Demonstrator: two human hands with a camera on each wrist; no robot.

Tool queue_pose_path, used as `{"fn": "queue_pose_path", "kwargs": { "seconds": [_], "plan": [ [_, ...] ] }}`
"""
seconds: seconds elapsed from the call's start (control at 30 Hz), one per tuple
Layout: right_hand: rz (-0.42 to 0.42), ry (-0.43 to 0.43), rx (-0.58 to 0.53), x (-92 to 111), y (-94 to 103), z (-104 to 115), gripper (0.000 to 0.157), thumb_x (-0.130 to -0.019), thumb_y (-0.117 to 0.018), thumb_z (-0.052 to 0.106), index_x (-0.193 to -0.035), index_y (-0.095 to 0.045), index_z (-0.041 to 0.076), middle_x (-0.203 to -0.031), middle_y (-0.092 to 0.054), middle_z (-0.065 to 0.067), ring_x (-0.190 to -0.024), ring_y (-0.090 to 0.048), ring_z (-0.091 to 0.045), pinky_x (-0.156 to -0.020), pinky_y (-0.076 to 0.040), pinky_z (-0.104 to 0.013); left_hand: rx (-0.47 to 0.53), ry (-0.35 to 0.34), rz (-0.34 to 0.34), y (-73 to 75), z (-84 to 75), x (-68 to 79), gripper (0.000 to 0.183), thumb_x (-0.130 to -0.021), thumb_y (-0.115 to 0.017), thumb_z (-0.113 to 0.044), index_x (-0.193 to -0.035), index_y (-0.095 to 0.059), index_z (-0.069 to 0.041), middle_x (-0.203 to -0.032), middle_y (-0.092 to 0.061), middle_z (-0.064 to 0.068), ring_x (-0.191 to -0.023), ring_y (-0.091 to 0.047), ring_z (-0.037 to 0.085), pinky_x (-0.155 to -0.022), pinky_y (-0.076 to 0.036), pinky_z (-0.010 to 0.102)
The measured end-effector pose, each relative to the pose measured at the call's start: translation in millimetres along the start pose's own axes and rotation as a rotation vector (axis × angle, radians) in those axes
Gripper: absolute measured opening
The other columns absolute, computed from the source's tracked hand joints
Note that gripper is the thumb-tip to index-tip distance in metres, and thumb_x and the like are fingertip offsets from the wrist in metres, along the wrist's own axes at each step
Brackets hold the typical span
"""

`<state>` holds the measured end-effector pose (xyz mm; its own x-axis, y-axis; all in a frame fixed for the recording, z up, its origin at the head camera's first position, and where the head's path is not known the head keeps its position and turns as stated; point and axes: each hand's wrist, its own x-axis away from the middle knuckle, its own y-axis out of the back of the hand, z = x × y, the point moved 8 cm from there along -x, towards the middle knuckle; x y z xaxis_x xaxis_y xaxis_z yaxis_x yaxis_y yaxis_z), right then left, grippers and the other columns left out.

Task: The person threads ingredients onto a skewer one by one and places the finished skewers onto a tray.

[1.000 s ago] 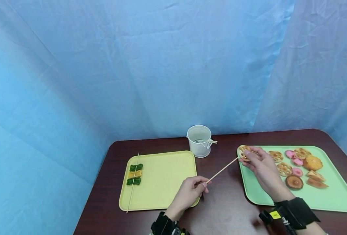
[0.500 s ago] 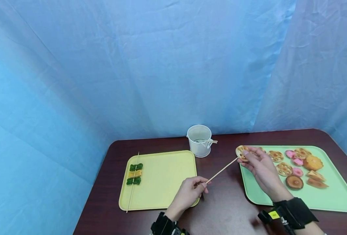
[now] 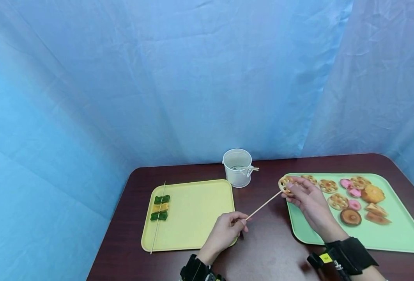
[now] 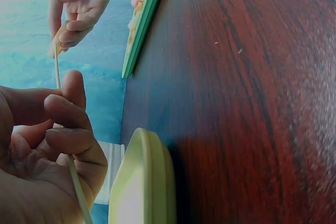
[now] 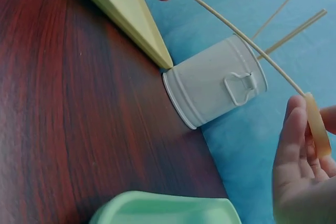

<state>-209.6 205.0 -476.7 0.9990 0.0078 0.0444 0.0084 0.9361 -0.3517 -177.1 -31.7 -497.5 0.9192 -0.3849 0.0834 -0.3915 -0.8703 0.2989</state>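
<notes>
My left hand [image 3: 225, 231] grips a thin bamboo skewer [image 3: 264, 205] over the right edge of the yellow tray [image 3: 196, 218]. Pointing up and to the right, the skewer has its tip at the edge of a lotus root slice [image 3: 284, 184]. My right hand [image 3: 310, 207] pinches that slice between thumb and fingers, above the left end of the green tray [image 3: 396, 242]. Seen edge-on in the right wrist view, the slice [image 5: 317, 124] meets the skewer's end near its rim. In the left wrist view the skewer [image 4: 77, 187] runs through the curled fingers.
Across the yellow tray's left side lies a skewer threaded with green pieces [image 3: 159, 216] and a yellow one. Behind stands a white bucket [image 3: 237, 177] holding several skewers. The green tray bears more lotus root slices [image 3: 338, 201], a mushroom [image 3: 351, 217], pink pieces and other food pieces.
My right hand has shifted slightly left with the lotus root slice, which now shows more of its holed face. The left hand and its skewer have hardly moved.
</notes>
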Motion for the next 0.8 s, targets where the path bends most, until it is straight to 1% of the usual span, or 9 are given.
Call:
{"fn": "queue_pose_path", "kwargs": {
  "seconds": [0.1, 0.2, 0.3, 0.4, 0.5, 0.57, 0.73, 0.8],
  "plan": [
    [-0.016, 0.008, 0.066, 0, -1.9, 2, 0.038, -0.096, -0.058, 0.014, -0.128, -0.043, 0.0, -0.101, -0.069, 0.002, -0.081, -0.068, -0.016, -0.071, -0.055, -0.026, 0.024, 0.013, -0.012, 0.1, 1.8, 0.2, 0.018, -0.094, -0.056, -0.007, -0.105, -0.068, -0.001, -0.071, -0.067, -0.001, -0.056, -0.058, 0.02, -0.048, -0.043, 0.019],
    [-0.028, -0.002, 0.108, 1, -3.2, 2, 0.033, -0.095, -0.06, 0.016, -0.123, -0.049, 0.003, -0.099, -0.07, 0.004, -0.081, -0.068, -0.015, -0.069, -0.055, -0.025, 0.047, 0.025, -0.035, 0.2, 3.9, 1.0, 0.012, -0.093, -0.059, -0.01, -0.099, -0.067, -0.003, -0.071, -0.068, 0.003, -0.057, -0.06, 0.027, -0.047, -0.044, 0.02],
    [-0.032, -0.013, 0.126, 1, -4.7, 1, 0.028, -0.095, -0.06, 0.02, -0.117, -0.054, 0.005, -0.099, -0.069, 0.005, -0.082, -0.068, -0.013, -0.069, -0.055, -0.025, 0.049, 0.025, -0.061, -0.3, 4.7, 2.2, 0.011, -0.093, -0.06, -0.012, -0.091, -0.066, -0.003, -0.071, -0.067, 0.009, -0.056, -0.059, 0.027, -0.045, -0.042, 0.019],
    [-0.042, -0.02, 0.143, 3, -6.6, 1, 0.027, -0.095, -0.06, 0.024, -0.113, -0.057, 0.005, -0.099, -0.068, 0.005, -0.084, -0.067, -0.011, -0.07, -0.054, -0.025, 0.056, 0.022, -0.082, -1.9, 4.6, 2.8, 0.012, -0.093, -0.061, -0.013, -0.086, -0.065, -0.004, -0.07, -0.065, 0.008, -0.053, -0.057, 0.02, -0.044, -0.04, 0.017],
    [-0.05, -0.026, 0.146, 5, -9.8, 0, 0.026, -0.094, -0.061, 0.025, -0.111, -0.06, 0.006, -0.098, -0.067, 0.005, -0.085, -0.066, -0.008, -0.07, -0.054, -0.025, 0.076, 0.017, -0.097, -4.4, 3.6, 2.7, 0.013, -0.094, -0.06, -0.014, -0.087, -0.064, -0.004, -0.069, -0.063, 0.002, -0.053, -0.055, 0.012, -0.045, -0.04, 0.016],
    [-0.049, -0.023, 0.146, 5, -12.3, 0, 0.024, -0.094, -0.061, 0.025, -0.109, -0.061, 0.006, -0.097, -0.067, 0.005, -0.084, -0.065, -0.007, -0.07, -0.054, -0.024, 0.086, 0.011, -0.104, -5.8, 1.8, 2.5, 0.015, -0.094, -0.059, -0.015, -0.089, -0.064, -0.002, -0.068, -0.062, 0.001, -0.052, -0.053, 0.01, -0.044, -0.04, 0.016],
    [-0.051, -0.021, 0.155, 5, -17.5, -1, 0.029, -0.094, -0.062, 0.025, -0.11, -0.058, 0.001, -0.095, -0.067, 0.004, -0.083, -0.064, -0.007, -0.071, -0.054, -0.024, 0.086, -0.018, -0.132, -7.3, -4.3, 1.7, 0.018, -0.095, -0.059, -0.015, -0.089, -0.064, 0.001, -0.069, -0.064, 0.011, -0.049, -0.054, 0.021, -0.043, -0.04, 0.016],
    [-0.056, -0.03, 0.166, 5, -18.0, -2, 0.032, -0.093, -0.062, 0.027, -0.111, -0.057, 0.0, -0.096, -0.066, 0.004, -0.083, -0.064, -0.007, -0.072, -0.054, -0.025, 0.08, -0.03, -0.147, -7.5, -5.8, 1.1, 0.017, -0.094, -0.06, -0.014, -0.089, -0.065, 0.001, -0.069, -0.064, 0.012, -0.049, -0.054, 0.022, -0.043, -0.04, 0.016]
  ]
}}
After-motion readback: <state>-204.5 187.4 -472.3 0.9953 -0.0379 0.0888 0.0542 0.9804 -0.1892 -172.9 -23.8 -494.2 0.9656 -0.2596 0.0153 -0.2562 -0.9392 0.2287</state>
